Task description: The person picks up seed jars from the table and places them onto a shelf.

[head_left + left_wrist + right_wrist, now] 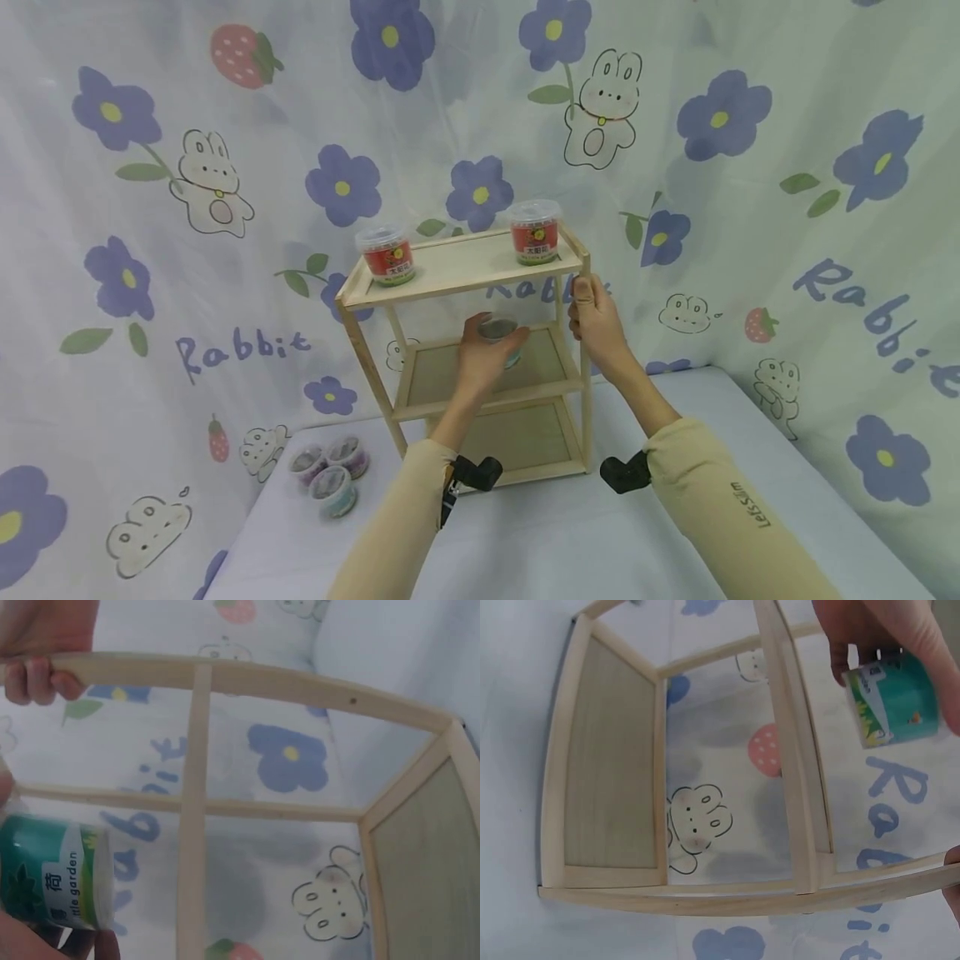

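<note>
My left hand [480,357] grips a small clear plastic cup [498,328] over the middle shelf of a light wooden three-tier rack [457,257]. In the left wrist view the cup [52,874] lies sideways, showing a green label with "garden" lettering. Part of its label also appears in the right wrist view, with left-hand fingers [930,652] around the cup. My right hand [598,327] holds the rack's right front post just under the top shelf, its fingers [39,681] wrapped around the wood.
On the top shelf stand two lidded red-labelled tubs, one at the left [387,258] and one at the right [535,235]. Three small cups, one of them teal [332,493], sit together on the white table [525,542] left of the rack. A patterned curtain [285,250] hangs behind.
</note>
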`<state>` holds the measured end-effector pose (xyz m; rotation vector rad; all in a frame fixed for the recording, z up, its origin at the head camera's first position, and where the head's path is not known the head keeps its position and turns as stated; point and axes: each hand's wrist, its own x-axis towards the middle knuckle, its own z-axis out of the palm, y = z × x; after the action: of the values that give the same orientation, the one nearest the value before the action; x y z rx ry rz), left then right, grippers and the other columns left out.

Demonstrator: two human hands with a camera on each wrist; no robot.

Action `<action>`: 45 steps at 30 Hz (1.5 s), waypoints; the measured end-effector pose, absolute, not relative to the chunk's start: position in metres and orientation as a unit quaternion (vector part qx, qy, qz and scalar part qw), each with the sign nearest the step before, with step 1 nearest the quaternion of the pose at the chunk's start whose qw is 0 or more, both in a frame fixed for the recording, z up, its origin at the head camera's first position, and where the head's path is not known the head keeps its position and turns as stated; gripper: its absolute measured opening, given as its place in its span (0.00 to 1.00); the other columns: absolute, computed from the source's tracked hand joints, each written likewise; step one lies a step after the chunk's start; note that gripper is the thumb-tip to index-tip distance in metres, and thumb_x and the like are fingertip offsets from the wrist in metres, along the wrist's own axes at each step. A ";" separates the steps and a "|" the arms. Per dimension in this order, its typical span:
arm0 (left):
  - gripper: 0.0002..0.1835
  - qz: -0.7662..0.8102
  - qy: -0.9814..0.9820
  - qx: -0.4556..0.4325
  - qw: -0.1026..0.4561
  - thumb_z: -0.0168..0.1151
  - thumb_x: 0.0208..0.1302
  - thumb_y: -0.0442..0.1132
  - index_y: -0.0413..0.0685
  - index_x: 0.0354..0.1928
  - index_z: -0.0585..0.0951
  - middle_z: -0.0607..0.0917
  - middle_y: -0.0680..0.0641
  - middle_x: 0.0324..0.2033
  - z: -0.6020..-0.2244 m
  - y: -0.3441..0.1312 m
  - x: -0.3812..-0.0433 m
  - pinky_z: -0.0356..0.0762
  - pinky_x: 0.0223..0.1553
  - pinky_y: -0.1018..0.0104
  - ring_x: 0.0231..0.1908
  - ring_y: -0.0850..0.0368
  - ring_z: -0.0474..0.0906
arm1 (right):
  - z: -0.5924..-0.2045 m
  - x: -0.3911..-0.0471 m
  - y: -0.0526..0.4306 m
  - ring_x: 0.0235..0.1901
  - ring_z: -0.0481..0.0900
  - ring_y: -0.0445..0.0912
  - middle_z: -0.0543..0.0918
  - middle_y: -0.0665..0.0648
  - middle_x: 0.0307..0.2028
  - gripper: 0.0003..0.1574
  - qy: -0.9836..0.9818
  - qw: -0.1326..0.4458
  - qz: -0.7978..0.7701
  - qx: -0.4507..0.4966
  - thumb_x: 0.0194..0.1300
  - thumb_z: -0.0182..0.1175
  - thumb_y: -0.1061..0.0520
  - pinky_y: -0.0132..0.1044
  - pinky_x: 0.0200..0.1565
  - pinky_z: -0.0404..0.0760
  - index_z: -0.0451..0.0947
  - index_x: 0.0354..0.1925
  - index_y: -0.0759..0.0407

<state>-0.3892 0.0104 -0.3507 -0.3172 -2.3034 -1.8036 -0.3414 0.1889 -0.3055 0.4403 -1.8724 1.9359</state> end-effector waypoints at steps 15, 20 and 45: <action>0.49 -0.612 -0.781 -0.067 0.104 0.73 0.53 0.56 0.40 0.70 0.61 0.75 0.37 0.56 -0.373 0.048 -0.395 0.77 0.45 0.55 0.49 0.44 0.75 | -0.315 -0.351 0.191 0.16 0.55 0.40 0.56 0.50 0.17 0.16 -0.676 0.203 0.691 0.156 0.81 0.31 0.52 0.30 0.22 0.57 0.58 0.36 0.56; 0.51 -0.597 -0.794 -0.056 0.103 0.75 0.50 0.56 0.39 0.70 0.63 0.76 0.37 0.56 -0.376 0.062 -0.393 0.77 0.48 0.55 0.50 0.45 0.76 | -0.325 -0.364 0.194 0.16 0.53 0.39 0.56 0.49 0.18 0.20 -0.671 0.206 0.695 0.155 0.80 0.32 0.47 0.31 0.22 0.57 0.58 0.38 0.61; 0.53 -0.547 -0.824 0.032 0.145 0.74 0.48 0.63 0.43 0.69 0.60 0.73 0.35 0.61 -0.373 0.095 -0.383 0.66 0.61 0.43 0.61 0.37 0.69 | -0.325 -0.365 0.193 0.16 0.53 0.37 0.56 0.48 0.18 0.19 -0.652 0.212 0.710 0.158 0.78 0.34 0.43 0.28 0.21 0.57 0.59 0.37 0.56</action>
<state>-0.3830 0.0953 -0.3734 0.0926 -2.3735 -1.5749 -0.3653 0.1928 -0.3252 0.4381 -1.8119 1.9722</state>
